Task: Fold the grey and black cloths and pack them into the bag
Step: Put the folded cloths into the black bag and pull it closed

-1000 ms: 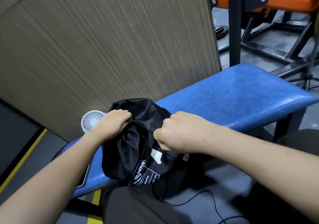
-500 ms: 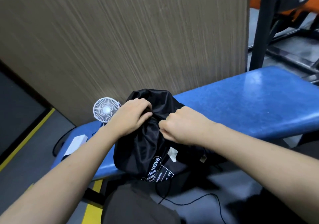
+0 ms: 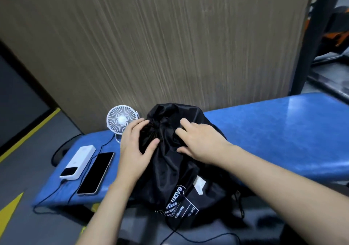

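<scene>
The bag [image 3: 170,169] at centre is thin black cloth, slick and faintly shiny, creased all over, with white print low down. The bench [image 3: 283,131] running to the right shows blue padding, smooth and glossy, catching light. Behind, the panel [image 3: 151,37] filling the upper frame looks like matt wood grain, finely streaked. At left centre, the fan [image 3: 121,120] is white plastic, smooth. The power bank [image 3: 79,161] is glossy white plastic; beside it, the phone [image 3: 96,173] has a dark, glassy face.

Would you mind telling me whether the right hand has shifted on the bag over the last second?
Yes. The right hand has opened from a fist and slid up the black bag toward its cinched mouth, nearer the white fan.
</scene>
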A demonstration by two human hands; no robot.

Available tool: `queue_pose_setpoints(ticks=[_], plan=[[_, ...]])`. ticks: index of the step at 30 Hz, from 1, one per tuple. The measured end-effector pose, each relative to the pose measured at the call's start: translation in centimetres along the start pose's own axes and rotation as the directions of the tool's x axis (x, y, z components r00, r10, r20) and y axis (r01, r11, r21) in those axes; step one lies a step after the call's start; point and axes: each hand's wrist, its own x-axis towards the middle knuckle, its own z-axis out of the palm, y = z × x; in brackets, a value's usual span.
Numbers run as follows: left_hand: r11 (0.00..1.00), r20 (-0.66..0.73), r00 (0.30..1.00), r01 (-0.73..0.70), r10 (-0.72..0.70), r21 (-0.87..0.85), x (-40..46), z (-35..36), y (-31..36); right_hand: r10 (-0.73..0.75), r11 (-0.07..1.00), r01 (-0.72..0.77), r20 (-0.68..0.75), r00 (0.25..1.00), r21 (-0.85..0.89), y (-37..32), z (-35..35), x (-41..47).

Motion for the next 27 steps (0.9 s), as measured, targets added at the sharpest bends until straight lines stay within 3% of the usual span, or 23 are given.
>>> queue_pose_setpoints(ticks=[4,7,10,12,18,21,24,27], plan=[[0.95,0.041,0.958,0.287,-0.285,-0.125,-2.4,-0.7,-2.7,0.174,0.982,-0.166,-0.087,0.981,0.094,0.1,1.3,0.9],[0.859,0.22,0.89,0.447,-0.4,-0.249,-3.6,-1.8,-4.7,0.349,0.89,-0.369,0.12,0.929,0.266,0.9,2.3,1.3],[0.83,0.466,0.801,0.515,-0.377,-0.213,-4.9,-1.6,-5.2,0.369,0.757,-0.502,0.361,0.856,0.417,2.1,3.4,1.2],[0.841,0.541,0.76,0.516,-0.361,-0.163,-5.4,-0.8,-5.7,0.327,0.695,-0.558,0.492,0.807,0.454,2.4,4.3,0.9],[0.798,0.563,0.774,0.52,-0.289,-0.305,-5.1,1.7,-5.5,0.266,0.692,-0.581,0.596,0.757,0.429,2.6,5.7,1.4],[0.766,0.551,0.776,0.545,-0.307,-0.341,-4.8,2.8,-4.6,0.271,0.701,-0.553,0.548,0.791,0.451,2.4,6.8,1.7],[0.756,0.516,0.793,0.544,-0.323,-0.364,-4.5,3.8,-4.4,0.288,0.614,-0.547,0.483,0.827,0.569,2.2,7.8,1.6],[0.753,0.498,0.809,0.529,-0.311,-0.39,-3.8,4.5,-4.1,0.311,0.596,-0.54,0.449,0.838,0.595,2.4,7.7,1.3]])
